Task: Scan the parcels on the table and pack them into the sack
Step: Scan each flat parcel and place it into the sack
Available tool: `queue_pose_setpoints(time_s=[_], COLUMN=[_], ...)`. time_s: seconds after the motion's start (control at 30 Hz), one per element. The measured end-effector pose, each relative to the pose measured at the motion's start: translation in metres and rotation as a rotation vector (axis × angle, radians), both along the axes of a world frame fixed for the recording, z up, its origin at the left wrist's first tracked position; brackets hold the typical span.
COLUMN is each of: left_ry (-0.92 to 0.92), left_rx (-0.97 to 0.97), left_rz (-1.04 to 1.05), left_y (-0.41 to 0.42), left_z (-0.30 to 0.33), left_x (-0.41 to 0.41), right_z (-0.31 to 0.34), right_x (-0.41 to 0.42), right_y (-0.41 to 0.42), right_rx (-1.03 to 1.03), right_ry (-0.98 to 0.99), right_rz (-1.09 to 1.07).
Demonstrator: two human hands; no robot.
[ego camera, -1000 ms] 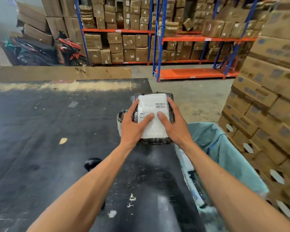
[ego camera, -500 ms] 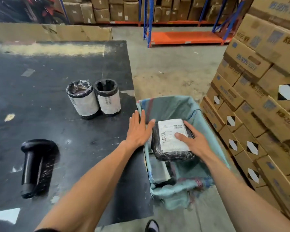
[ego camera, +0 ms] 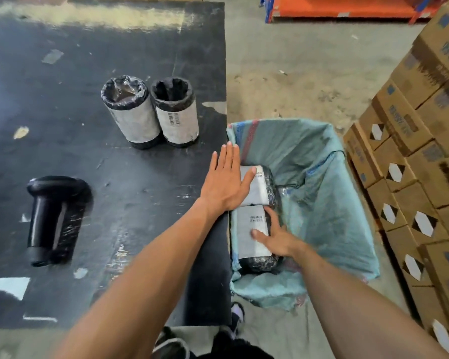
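Parcels wrapped in black plastic with white paper labels are the nearest concern: two flat ones lie inside the teal woven sack (ego camera: 322, 182), which stands open on the floor just beside the right edge of the black table (ego camera: 88, 60). The nearer flat parcel (ego camera: 249, 229) lies against the sack wall closest to the table, and the farther flat parcel (ego camera: 261, 186) touches its far end, both label side up. The right hand (ego camera: 278, 239) reaches down into the sack and rests on the nearer parcel, thumb across the label and fingers curved along the parcel's side away from the table; whether it grips or only presses cannot be told. The left hand (ego camera: 226, 182) is spread flat and loose, holding nothing, over the table's right edge, its thumb lying across the table-side end of the farther parcel.

On the table, further from the person than the left hand, two cylindrical parcels stand upright and touching: the left cylindrical parcel (ego camera: 131, 112) and the right cylindrical parcel (ego camera: 178, 112), each in black wrap with a white label band, the right one showing a barcode. Well away from the sack, towards the table's left side, a black handheld scanner (ego camera: 49, 218) lies on its side. Stacked brown cardboard cartons (ego camera: 412, 151) rise on the sack's side away from the table.
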State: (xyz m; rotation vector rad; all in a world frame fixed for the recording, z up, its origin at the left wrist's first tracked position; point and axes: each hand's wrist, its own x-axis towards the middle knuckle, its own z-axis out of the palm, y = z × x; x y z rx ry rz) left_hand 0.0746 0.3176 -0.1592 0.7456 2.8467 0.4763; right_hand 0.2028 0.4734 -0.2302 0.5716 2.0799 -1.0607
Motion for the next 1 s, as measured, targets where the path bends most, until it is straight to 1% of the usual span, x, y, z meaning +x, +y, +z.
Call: queue_pose_setpoints(time_s=[0.1,0.2,0.3,0.37,0.43,0.53,0.63,0.83,0.93,1.0], left_ry=[0.016,0.029,0.037,0.038,0.039,0.053,0.060,0.049,0.032,0.027], left_rx=[-0.011,-0.009,-0.015,-0.015,-0.017,-0.013,-0.029,-0.027,-0.018,-0.011], left_rz=[-0.003,-0.005,-0.009,-0.011,-0.014,-0.004,0.006,0.000,-0.002,-0.002], left_y=[0.000,0.001,0.000,0.001,0.002,0.002,0.002,0.001,0.001,0.001], left_z=[-0.002,-0.004,-0.006,-0.006,-0.006,-0.008,-0.011,-0.011,-0.009,-0.007], left_x=[0.000,-0.001,-0.002,-0.002,-0.001,-0.002,-0.003,-0.003,-0.002,-0.002], right_z=[-0.010,-0.014,-0.008,-0.007,-0.009,-0.012,-0.009,-0.013,-0.009,-0.009], right_x=[0.001,0.003,-0.001,-0.006,-0.006,-0.011,-0.015,-0.017,-0.019,-0.019], right_y=[-0.005,-0.008,-0.020,-0.029,-0.035,-0.039,-0.044,-0.042,-0.041,-0.039], right_rx=[0.137,0.259,0.418,0.462,0.521,0.588,0.600,0.571,0.514,0.476], right_ry=[-0.119,-0.038,0.091,0.087,0.034,-0.014,-0.052,-0.081,-0.091,-0.058], right_rz=[0.109,0.214,0.488,0.682,0.806,0.848,0.848,0.815,0.785,0.728])
